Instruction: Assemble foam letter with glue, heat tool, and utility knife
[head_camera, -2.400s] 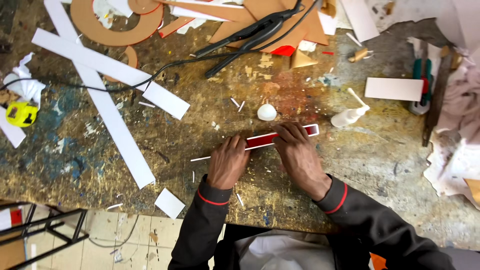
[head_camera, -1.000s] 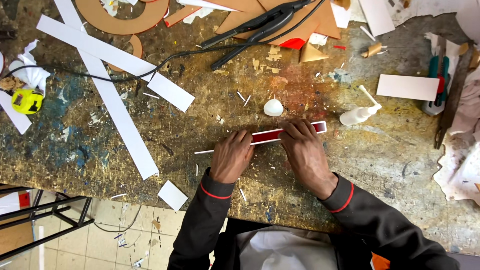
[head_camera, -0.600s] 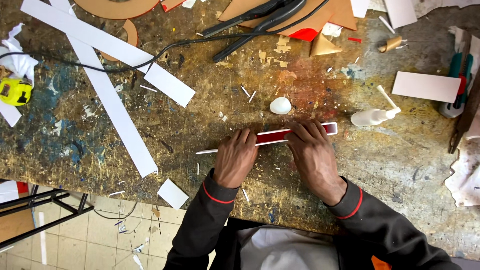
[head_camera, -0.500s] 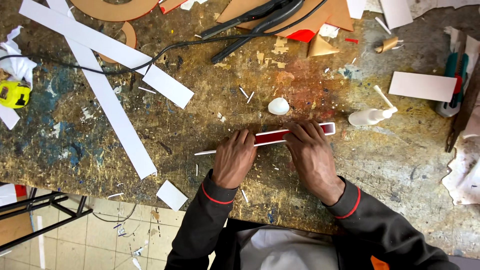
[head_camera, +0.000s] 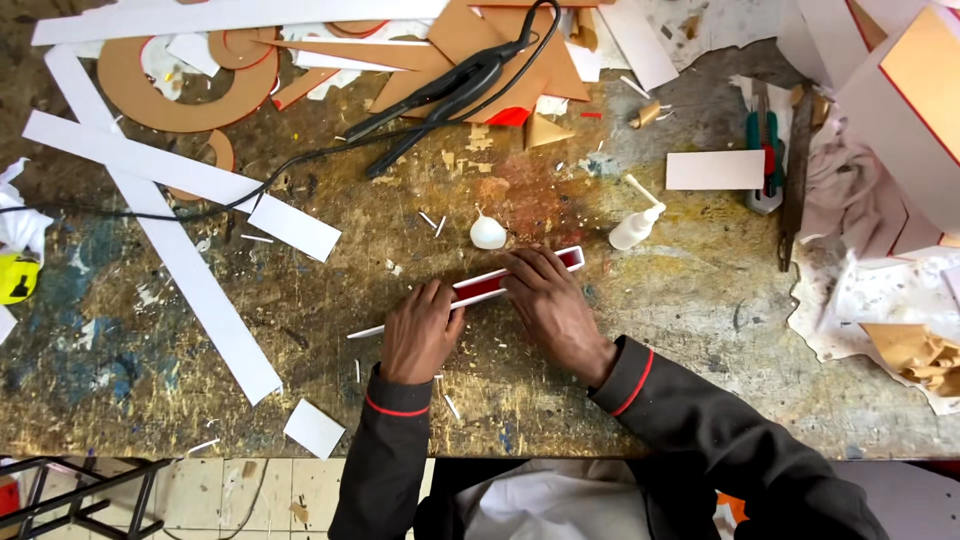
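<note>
A long narrow red tray with white edges (head_camera: 572, 259) lies slanted on the paint-stained workbench (head_camera: 300, 330). My left hand (head_camera: 421, 333) presses down on its left end, fingers curled over it. Further right, my right hand (head_camera: 551, 304) lies flat along its middle, fingertips on the near white edge. A thin white strip (head_camera: 365, 331) pokes out to the left from under my left hand. Just behind the tray sit a small white blob-shaped cap (head_camera: 488, 233) and a small white glue bottle (head_camera: 637, 226) with a long nozzle.
Long white card strips (head_camera: 190, 280) cross the left of the bench. Brown card cut-outs (head_camera: 170, 85) and a black corded tool (head_camera: 450, 85) lie at the back. A white card rectangle (head_camera: 714, 170), a green cutter (head_camera: 762, 150) and crumpled paper (head_camera: 890, 300) sit right.
Both hands stay pressed on the red tray, with only slight finger shifts. The apparent drift of the bench comes from my head moving.
</note>
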